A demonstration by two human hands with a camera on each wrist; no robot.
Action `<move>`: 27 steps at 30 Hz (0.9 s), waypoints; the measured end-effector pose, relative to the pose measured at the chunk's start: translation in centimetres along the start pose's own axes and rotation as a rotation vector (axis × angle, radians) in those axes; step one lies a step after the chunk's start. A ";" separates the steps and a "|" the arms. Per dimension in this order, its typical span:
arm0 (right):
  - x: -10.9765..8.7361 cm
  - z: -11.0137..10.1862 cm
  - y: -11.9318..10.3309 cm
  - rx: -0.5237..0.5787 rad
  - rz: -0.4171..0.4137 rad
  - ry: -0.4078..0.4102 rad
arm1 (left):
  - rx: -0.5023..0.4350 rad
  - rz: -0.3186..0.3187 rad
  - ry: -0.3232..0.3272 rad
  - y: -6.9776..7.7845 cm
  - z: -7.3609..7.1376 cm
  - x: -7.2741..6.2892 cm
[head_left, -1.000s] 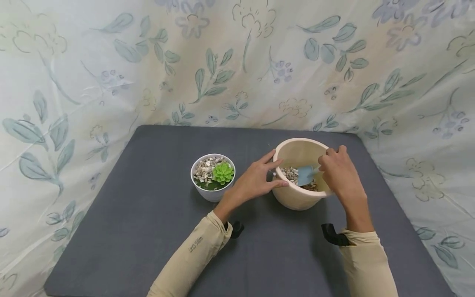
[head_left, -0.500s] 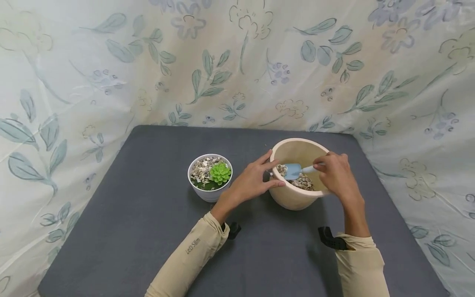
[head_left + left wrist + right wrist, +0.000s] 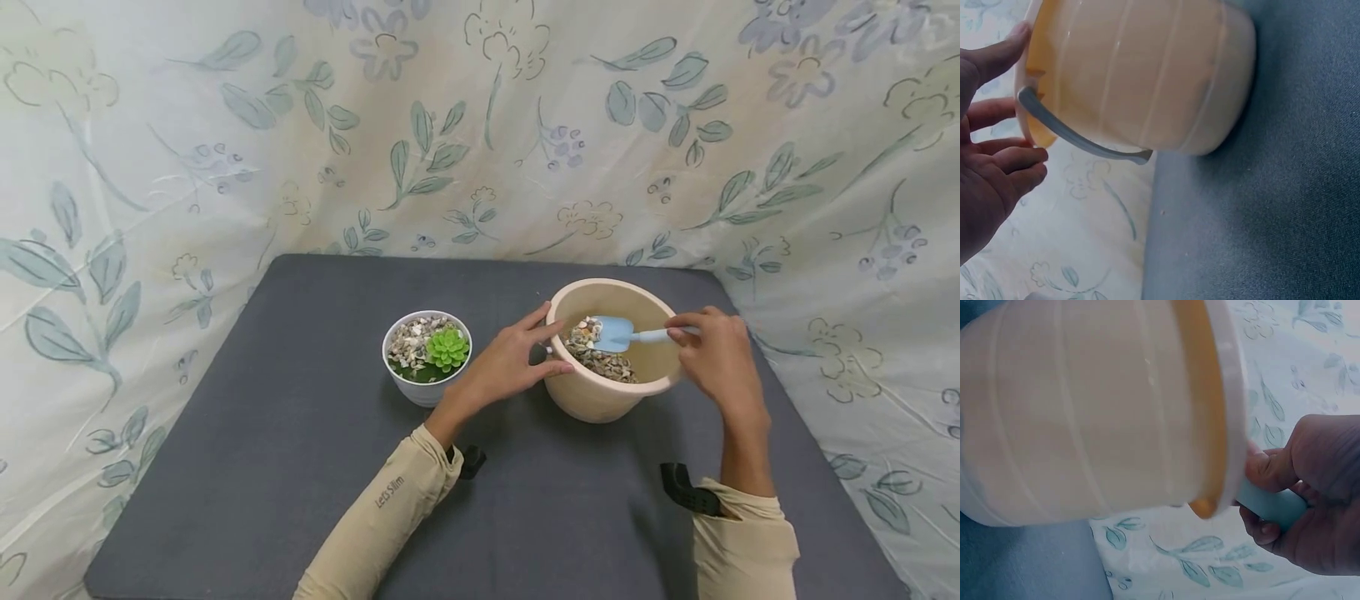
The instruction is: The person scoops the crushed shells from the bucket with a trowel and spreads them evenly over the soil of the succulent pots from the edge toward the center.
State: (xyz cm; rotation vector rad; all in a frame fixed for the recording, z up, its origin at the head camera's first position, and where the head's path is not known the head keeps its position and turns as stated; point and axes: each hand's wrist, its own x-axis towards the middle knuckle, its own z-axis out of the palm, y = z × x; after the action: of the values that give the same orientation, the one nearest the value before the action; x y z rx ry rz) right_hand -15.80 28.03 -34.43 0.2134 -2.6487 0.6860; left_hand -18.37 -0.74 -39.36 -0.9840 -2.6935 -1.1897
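Note:
A cream bucket (image 3: 592, 406) stands on the dark grey table, holding small stones (image 3: 611, 367) in its bottom. My left hand (image 3: 504, 367) grips the rim on the left side, with thumb and fingers spread along it. In the left wrist view the bucket's grey handle (image 3: 1079, 139) hangs down beside those fingers. My right hand (image 3: 716, 354) pinches the handle of a light blue toy shovel (image 3: 617, 333) over the right rim. Stones lie at the tip of its blade, inside the bucket. The right wrist view shows the shovel's handle (image 3: 1275, 505) between thumb and fingers, its blade hidden by the bucket.
To the left of the bucket stands a small white pot (image 3: 423, 392) with pale pebbles (image 3: 412, 342) and a green succulent (image 3: 447, 348). Floral cloth (image 3: 480, 125) hangs behind and along both sides of the table (image 3: 300, 467).
The shovel first swung left through the stones toward the left rim, its blade levelling, then drew back right with stones on it. The left hand has stayed on the rim.

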 end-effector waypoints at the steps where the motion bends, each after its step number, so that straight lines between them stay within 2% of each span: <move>1: -0.1 -0.2 0.1 0.003 -0.002 0.006 | 0.000 0.001 -0.006 0.0 -0.1 -0.1; 6: -0.4 -1.6 0.2 -0.006 0.035 0.007 | -0.006 -0.003 -0.014 -0.1 -0.7 -0.7; 10: -0.5 -2.5 -0.3 -0.019 0.099 0.018 | -0.021 -0.025 0.030 -0.4 -1.8 -1.7; 14: -0.6 -3.3 -0.9 -0.027 0.152 0.041 | -0.010 -0.034 0.093 -1.2 -3.2 -3.4; 19: -0.1 -3.4 -1.9 -0.012 0.109 0.078 | 0.029 -0.057 0.170 -2.4 -5.2 -5.4; 23: 0.6 -3.0 -3.2 0.024 0.040 0.109 | 0.055 -0.113 0.222 -3.4 -6.8 -6.9; 27: 1.6 -2.2 -5.0 0.072 -0.015 0.106 | 0.060 -0.168 0.270 -4.4 -8.3 -8.4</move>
State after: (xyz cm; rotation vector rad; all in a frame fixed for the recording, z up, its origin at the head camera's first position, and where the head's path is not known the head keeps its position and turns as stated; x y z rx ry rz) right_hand -15.27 24.68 -29.85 0.2104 -2.5224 0.7671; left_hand -15.85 -13.09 -38.67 -0.5525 -2.6170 -1.1641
